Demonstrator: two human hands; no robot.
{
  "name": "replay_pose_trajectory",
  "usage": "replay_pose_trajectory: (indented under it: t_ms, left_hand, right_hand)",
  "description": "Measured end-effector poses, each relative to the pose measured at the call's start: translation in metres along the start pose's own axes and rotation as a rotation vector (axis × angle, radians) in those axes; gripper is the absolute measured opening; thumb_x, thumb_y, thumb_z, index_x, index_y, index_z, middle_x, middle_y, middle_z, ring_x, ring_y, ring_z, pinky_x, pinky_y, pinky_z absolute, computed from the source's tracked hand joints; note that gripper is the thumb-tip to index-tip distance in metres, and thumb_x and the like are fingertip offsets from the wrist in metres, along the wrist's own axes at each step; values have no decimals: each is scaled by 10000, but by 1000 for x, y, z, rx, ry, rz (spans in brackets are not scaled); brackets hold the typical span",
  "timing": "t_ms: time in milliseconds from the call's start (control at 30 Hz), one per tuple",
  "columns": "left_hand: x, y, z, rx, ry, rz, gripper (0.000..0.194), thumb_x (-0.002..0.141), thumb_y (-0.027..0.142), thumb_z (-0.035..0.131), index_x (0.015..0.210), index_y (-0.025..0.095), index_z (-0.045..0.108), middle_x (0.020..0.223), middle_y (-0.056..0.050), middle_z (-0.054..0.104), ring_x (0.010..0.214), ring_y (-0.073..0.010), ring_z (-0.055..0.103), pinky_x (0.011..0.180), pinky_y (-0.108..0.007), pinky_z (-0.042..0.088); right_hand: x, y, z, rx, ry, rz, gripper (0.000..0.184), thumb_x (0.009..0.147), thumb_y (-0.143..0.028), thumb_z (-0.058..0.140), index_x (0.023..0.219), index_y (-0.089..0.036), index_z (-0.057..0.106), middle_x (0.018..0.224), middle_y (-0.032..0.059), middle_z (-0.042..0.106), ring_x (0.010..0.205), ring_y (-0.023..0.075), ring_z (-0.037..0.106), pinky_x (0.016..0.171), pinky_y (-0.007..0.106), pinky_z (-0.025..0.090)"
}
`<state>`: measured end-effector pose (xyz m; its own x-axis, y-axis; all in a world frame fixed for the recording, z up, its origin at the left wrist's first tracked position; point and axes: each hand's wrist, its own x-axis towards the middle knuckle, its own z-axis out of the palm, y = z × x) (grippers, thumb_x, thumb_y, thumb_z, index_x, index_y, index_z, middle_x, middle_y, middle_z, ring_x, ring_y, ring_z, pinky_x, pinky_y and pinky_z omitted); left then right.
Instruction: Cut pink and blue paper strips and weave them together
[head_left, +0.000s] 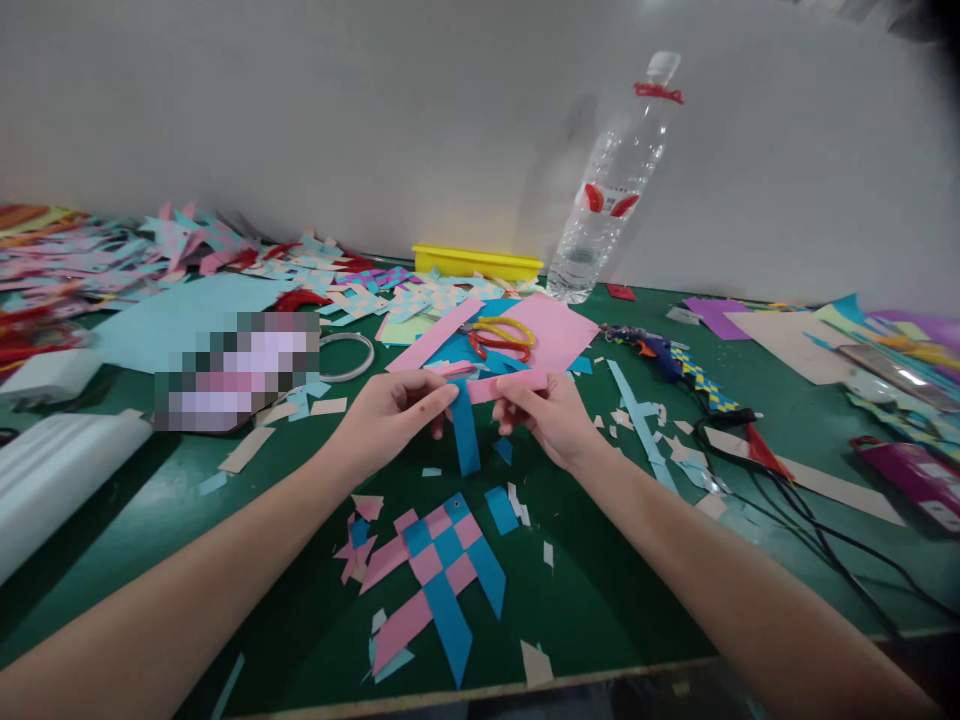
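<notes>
Near the middle of the table, my left hand (409, 408) pinches a blue paper strip (466, 435) that hangs downward, at the spot where it meets a pink paper strip (517, 384). The pink strip runs sideways to my right hand (551, 415), whose thumb and fingers are closed on it. How the two strips cross is partly hidden by my left fingers. Below my hands lies a woven pink and blue paper fish (442, 555) with a small dark eye and strip ends spreading from it. Beside it are a small pink and blue paper piece (357, 545) and a blue scrap (501, 510).
Scissors (501, 338) with yellow and red handles rest on pink paper (559, 335). Behind them are a yellow tray (476, 263) and a leaning water bottle (611, 190). A blue glue gun (660, 355) and black cables (806, 520) lie right; a blurred-out phone (244, 375) lies left.
</notes>
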<state>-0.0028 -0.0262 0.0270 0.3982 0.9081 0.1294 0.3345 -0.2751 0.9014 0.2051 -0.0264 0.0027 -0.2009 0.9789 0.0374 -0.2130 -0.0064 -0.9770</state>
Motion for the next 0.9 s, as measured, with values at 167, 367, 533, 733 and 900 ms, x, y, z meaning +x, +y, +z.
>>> replay_pose_trajectory:
  t_ms: [167,367,533,733,900]
  left_hand:
    - [-1,-1,2,20,31,-8,351,833,496,593,842,159,688,689,-13,619,586,-120,526,497,-199,398]
    - [-2,-3,3,23,30,-48,421,797,501,641,1056,173,686,711,-17,654,577,-119,530,469,-194,379]
    - [-3,-2,2,65,67,-3,390,812,488,625,1029,177,713,633,0,625,510,-97,473,444,-191,359]
    - [-3,3,2,76,108,35,412,833,461,607,1128,181,673,634,-1,657,528,-107,514,481,-197,417]
    - [-3,0,2,72,108,41,429,838,454,609,1174,189,641,783,-47,736,657,-152,634,580,-218,497]
  right_hand:
    - [-2,-1,2,-35,5,-44,245,747,-393,712,727,-149,698,592,5,664,437,79,563,461,216,507]
    - [-3,-2,4,-117,-4,-91,273,771,-412,683,717,-144,702,588,11,662,440,85,568,459,224,510]
    - [-4,-2,6,-140,4,-117,281,779,-417,674,690,-151,689,593,10,664,446,91,571,463,233,506]
    - [-4,-1,4,-131,43,-135,269,780,-413,679,703,-155,694,582,5,655,440,93,559,451,235,474]
    - [-2,0,3,-113,51,-148,291,786,-408,676,637,-158,679,577,10,652,442,92,556,455,237,463]
